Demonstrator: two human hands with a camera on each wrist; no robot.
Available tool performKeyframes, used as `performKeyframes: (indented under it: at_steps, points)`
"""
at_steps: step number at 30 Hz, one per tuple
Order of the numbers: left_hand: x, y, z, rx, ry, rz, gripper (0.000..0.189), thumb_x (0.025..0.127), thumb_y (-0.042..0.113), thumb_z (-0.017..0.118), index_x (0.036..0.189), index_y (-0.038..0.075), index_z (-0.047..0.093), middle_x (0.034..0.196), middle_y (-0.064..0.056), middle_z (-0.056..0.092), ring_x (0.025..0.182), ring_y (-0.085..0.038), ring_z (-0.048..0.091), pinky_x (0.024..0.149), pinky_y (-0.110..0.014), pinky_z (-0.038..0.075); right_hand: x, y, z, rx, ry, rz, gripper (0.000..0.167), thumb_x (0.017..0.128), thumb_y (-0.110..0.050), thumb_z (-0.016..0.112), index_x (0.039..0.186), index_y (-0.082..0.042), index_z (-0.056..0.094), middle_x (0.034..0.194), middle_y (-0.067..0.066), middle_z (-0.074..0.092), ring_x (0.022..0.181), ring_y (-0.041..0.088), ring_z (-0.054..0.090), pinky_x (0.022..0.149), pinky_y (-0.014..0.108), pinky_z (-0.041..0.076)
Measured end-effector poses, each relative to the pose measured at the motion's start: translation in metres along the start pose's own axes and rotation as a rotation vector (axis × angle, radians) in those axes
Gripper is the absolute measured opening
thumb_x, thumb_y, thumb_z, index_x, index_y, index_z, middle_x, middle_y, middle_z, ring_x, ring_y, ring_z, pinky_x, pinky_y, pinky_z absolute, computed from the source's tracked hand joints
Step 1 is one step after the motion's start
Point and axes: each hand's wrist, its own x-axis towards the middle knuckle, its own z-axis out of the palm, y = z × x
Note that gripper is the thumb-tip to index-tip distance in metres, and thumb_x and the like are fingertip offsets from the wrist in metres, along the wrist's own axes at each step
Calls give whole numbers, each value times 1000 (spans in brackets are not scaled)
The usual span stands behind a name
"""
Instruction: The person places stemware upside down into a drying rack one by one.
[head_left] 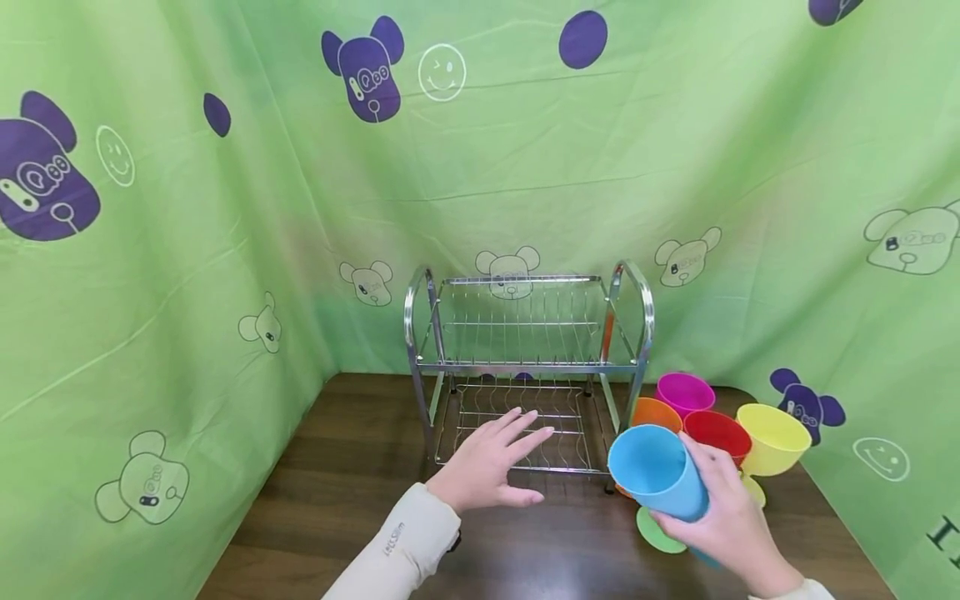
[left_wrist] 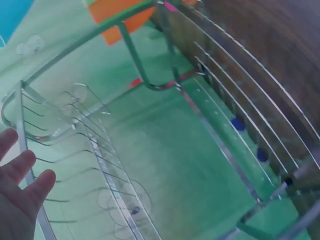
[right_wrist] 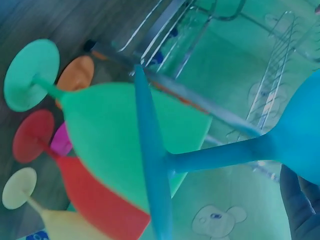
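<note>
A blue plastic goblet [head_left: 678, 493] is gripped by my right hand [head_left: 727, 521], its mouth tipped toward me. In the right wrist view the goblet's stem [right_wrist: 220, 156] and flat foot [right_wrist: 152, 155] stick out sideways, and fingers [right_wrist: 296, 200] curl against its bowl. My left hand [head_left: 491, 467] holds nothing, with fingers spread, in front of a two-tier chrome dish rack [head_left: 525, 367]. Below the blue goblet shows the foot of a green goblet [head_left: 662, 532]; its bowl [right_wrist: 110, 125] is hidden from the head view.
Right of the rack stand more goblets: orange [head_left: 655, 412], magenta [head_left: 686, 393], red [head_left: 718, 435] and yellow [head_left: 774, 440]. The dark wooden table [head_left: 322, 492] extends left of the rack. Green printed cloth [head_left: 510, 183] hangs behind and on both sides.
</note>
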Motion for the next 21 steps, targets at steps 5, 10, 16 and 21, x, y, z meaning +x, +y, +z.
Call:
performKeyframes:
  at_steps: [5, 10, 16, 21]
  points:
    - [9, 5, -3, 25, 44, 9, 83, 79, 59, 66, 145, 16, 41, 146, -10, 43, 136, -29, 36, 105, -40, 36, 9, -17, 11, -30, -42, -34, 101, 36, -11, 92, 128, 3, 53, 109, 16, 52, 95, 15, 48, 57, 44, 52]
    - [11, 6, -5, 100, 105, 12, 89, 71, 66, 69, 142, 18, 46, 141, -9, 49, 134, -31, 39, 102, -42, 40, 17, -30, 23, -33, -67, -87, 90, 51, -31, 92, 127, 0, 55, 108, 14, 53, 88, 28, 56, 57, 46, 53]
    - [13, 9, -7, 60, 109, -13, 99, 62, 68, 74, 142, 16, 46, 138, -4, 52, 131, -29, 44, 101, -40, 41, 23, -38, 39, -25, -62, -174, 79, 76, -64, 65, 126, -3, 57, 108, 14, 55, 84, 28, 60, 56, 41, 54]
    - [16, 11, -9, 0, 105, -24, 103, 61, 67, 76, 143, 12, 45, 137, -2, 53, 125, -23, 49, 100, -36, 42, 25, -42, 50, -36, -58, -229, 79, 82, -69, 43, 126, -5, 58, 107, 14, 56, 81, 28, 61, 55, 39, 55]
